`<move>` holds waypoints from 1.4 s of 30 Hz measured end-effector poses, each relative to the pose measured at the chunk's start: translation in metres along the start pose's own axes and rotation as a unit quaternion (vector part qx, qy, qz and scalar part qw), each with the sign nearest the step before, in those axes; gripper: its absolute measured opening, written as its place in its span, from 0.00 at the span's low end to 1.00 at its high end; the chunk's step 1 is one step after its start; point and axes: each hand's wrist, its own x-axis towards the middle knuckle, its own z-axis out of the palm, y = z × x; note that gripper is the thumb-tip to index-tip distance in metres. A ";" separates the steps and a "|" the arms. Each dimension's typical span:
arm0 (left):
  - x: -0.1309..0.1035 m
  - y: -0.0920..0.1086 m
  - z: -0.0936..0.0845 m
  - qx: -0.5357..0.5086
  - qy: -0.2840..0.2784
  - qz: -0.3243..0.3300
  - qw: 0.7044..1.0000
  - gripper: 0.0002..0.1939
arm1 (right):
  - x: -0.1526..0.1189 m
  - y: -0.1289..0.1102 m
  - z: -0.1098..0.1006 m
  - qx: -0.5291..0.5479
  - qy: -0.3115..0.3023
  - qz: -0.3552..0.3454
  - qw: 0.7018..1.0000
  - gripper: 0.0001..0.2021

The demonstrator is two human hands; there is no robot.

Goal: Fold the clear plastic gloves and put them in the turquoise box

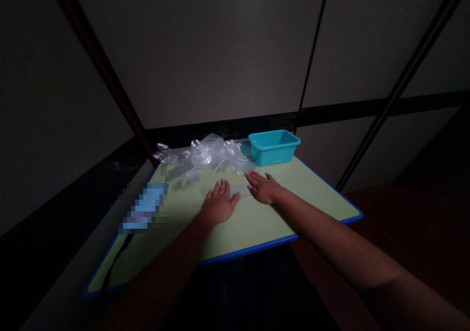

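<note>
My left hand (pixel 219 204) lies palm down on the table, its fingers stretched out and the thumb pointing right. To its right, my right hand (pixel 263 188) is also flat, fingers extended toward the upper left. Between and under the two hands is a thin, see-through piece of plastic (pixel 240 192), spread flat; its outline is faint and I cannot tell its exact kind. Just beyond the hands lies a crumpled heap of clear plastic film (pixel 213 153), perhaps bags or gloves.
A turquoise plastic basin (pixel 276 150) stands at the back right of the pale yellow table (pixel 253 233), which has a blue edge. At the left lies a blurred-out, phone-like object (pixel 145 207) with a dark strap. Panelled doors (pixel 220 52) rise behind; the room is dim.
</note>
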 end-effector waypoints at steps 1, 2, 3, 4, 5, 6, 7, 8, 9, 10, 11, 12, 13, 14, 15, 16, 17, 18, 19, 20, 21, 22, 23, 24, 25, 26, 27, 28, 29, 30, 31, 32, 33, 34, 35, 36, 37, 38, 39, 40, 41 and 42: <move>0.000 0.000 -0.001 -0.002 -0.007 -0.008 1.000 0.39 | 0.000 0.000 0.000 0.000 0.000 0.001 1.000 0.30; 0.000 0.000 -0.002 -0.005 -0.015 -0.017 1.000 0.40 | 0.000 0.000 0.000 -0.001 -0.001 0.002 1.000 0.30; 0.000 0.000 -0.003 -0.008 -0.022 -0.026 0.999 0.41 | 0.000 0.000 0.001 -0.001 0.000 0.002 1.000 0.30; 0.000 0.000 -0.004 -0.011 -0.027 -0.034 0.999 0.42 | 0.001 0.001 0.001 -0.002 0.000 0.003 1.000 0.30; 0.000 -0.001 -0.005 -0.013 -0.030 -0.041 0.999 0.42 | 0.001 0.001 0.002 -0.002 0.001 0.003 1.000 0.29; 0.001 -0.002 -0.005 -0.015 -0.032 -0.047 0.998 0.42 | 0.001 0.001 0.003 -0.003 0.002 0.003 1.000 0.29; 0.001 -0.003 -0.005 -0.017 -0.033 -0.051 0.998 0.43 | 0.002 0.002 0.003 -0.003 0.002 0.003 1.000 0.29; 0.002 -0.004 -0.005 -0.019 -0.033 -0.055 0.998 0.43 | 0.002 0.002 0.003 -0.004 0.002 0.004 1.000 0.29; 0.002 -0.005 -0.005 -0.021 -0.032 -0.059 0.998 0.43 | 0.002 0.002 0.003 -0.006 0.001 0.004 1.000 0.29; 0.002 -0.006 -0.005 -0.022 -0.031 -0.063 0.997 0.43 | 0.002 0.002 0.003 -0.007 -0.001 0.004 1.000 0.30; 0.003 -0.007 -0.004 -0.023 -0.030 -0.068 0.997 0.43 | 0.002 0.002 0.003 -0.008 -0.001 0.003 1.000 0.30; 0.003 -0.008 -0.004 -0.024 -0.029 -0.073 0.997 0.43 | 0.002 0.001 0.002 -0.009 -0.002 0.003 1.000 0.30; 0.003 -0.009 -0.003 -0.023 -0.029 -0.078 0.996 0.43 | 0.001 0.001 0.002 -0.009 -0.002 0.002 1.000 0.30; 0.002 -0.011 -0.003 -0.022 -0.029 -0.082 0.996 0.42 | 0.001 0.001 0.002 -0.008 -0.002 0.001 1.000 0.30; 0.002 -0.013 -0.003 -0.020 -0.030 -0.086 0.996 0.42 | 0.001 0.001 0.002 -0.007 -0.001 0.000 1.000 0.30; 0.001 -0.014 -0.003 -0.016 -0.030 -0.091 0.995 0.42 | 0.001 0.001 0.002 -0.006 -0.001 0.000 1.000 0.30; 0.000 -0.017 -0.003 -0.012 -0.030 -0.096 0.995 0.41 | 0.002 0.001 0.002 -0.005 -0.001 0.001 1.000 0.30; 0.000 -0.019 -0.004 -0.007 -0.031 -0.099 0.995 0.41 | 0.002 0.002 0.002 -0.004 -0.001 0.002 1.000 0.30; -0.001 -0.021 -0.005 -0.003 -0.033 -0.101 0.994 0.40 | 0.003 0.002 0.003 -0.004 -0.001 0.003 1.000 0.30; -0.002 -0.023 -0.007 0.000 -0.034 -0.102 0.994 0.40 | 0.003 0.002 0.003 -0.004 -0.002 0.003 1.000 0.30; -0.003 -0.024 -0.008 0.003 -0.035 -0.103 0.994 0.39 | 0.003 0.002 0.003 -0.004 -0.001 0.003 1.000 0.30; -0.004 -0.026 -0.009 0.006 -0.037 -0.104 0.994 0.39 | 0.003 0.002 0.003 -0.003 -0.001 0.003 1.000 0.30; -0.004 -0.027 -0.011 0.008 -0.040 -0.106 0.994 0.39 | 0.003 0.002 0.003 -0.002 0.001 0.002 1.000 0.30; -0.004 -0.029 -0.012 0.010 -0.042 -0.109 0.993 0.38 | 0.002 0.002 0.003 0.000 0.001 0.002 1.000 0.30; -0.005 -0.030 -0.012 0.013 -0.044 -0.112 0.993 0.38 | 0.002 0.002 0.003 0.001 0.002 0.001 1.000 0.30; -0.005 -0.032 -0.013 0.014 -0.045 -0.113 0.993 0.38 | 0.001 0.002 0.003 0.002 0.003 0.000 1.000 0.30; -0.005 -0.034 -0.013 0.014 -0.045 -0.113 0.993 0.38 | 0.001 0.002 0.002 0.002 0.002 0.000 1.000 0.30; -0.006 -0.036 -0.014 0.014 -0.044 -0.112 0.993 0.38 | 0.001 0.002 0.002 0.002 0.001 -0.001 1.000 0.30; -0.007 -0.038 -0.014 0.014 -0.043 -0.114 0.992 0.39 | 0.001 0.002 0.002 0.001 -0.001 0.000 1.000 0.30; -0.008 -0.041 -0.014 0.014 -0.042 -0.116 0.992 0.39 | 0.000 0.001 0.001 0.000 -0.003 0.000 1.000 0.30; -0.010 -0.044 -0.014 0.014 -0.043 -0.120 0.992 0.39 | 0.000 0.001 0.001 -0.001 -0.006 0.001 1.000 0.30; -0.012 -0.047 -0.013 0.013 -0.044 -0.125 0.991 0.38 | 0.000 0.001 0.001 -0.001 -0.008 0.002 1.000 0.30; -0.014 -0.049 -0.013 0.011 -0.044 -0.131 0.990 0.38 | 0.001 0.001 0.001 -0.001 -0.008 0.003 1.000 0.30; -0.016 -0.052 -0.012 0.010 -0.043 -0.137 0.990 0.38 | 0.001 0.001 0.001 -0.001 -0.008 0.003 1.000 0.30; -0.018 -0.055 -0.011 0.009 -0.040 -0.143 0.989 0.38 | 0.001 0.001 0.001 -0.001 -0.008 0.003 1.000 0.30; -0.020 -0.056 -0.011 0.009 -0.033 -0.150 0.988 0.38 | 0.001 0.001 0.001 -0.001 -0.006 0.002 1.000 0.30; -0.021 -0.057 -0.010 0.011 -0.025 -0.158 0.987 0.38 | 0.002 0.001 0.002 0.000 -0.005 0.002 1.000 0.30; -0.022 -0.057 -0.010 0.013 -0.012 -0.166 0.986 0.38 | 0.002 0.001 0.002 0.001 -0.003 0.001 1.000 0.30; -0.023 -0.055 -0.011 0.016 0.002 -0.173 0.985 0.38 | 0.002 0.001 0.002 0.003 -0.002 0.001 1.000 0.29; -0.024 -0.052 -0.012 0.017 0.018 -0.176 0.984 0.38 | 0.002 0.001 0.003 0.004 -0.001 0.000 1.000 0.29; -0.024 -0.046 -0.013 0.017 0.033 -0.173 0.984 0.38 | 0.002 0.001 0.003 0.005 0.001 -0.001 1.000 0.29; -0.025 -0.038 -0.014 0.015 0.045 -0.162 0.986 0.38 | 0.002 0.001 0.003 0.006 0.002 -0.001 1.000 0.29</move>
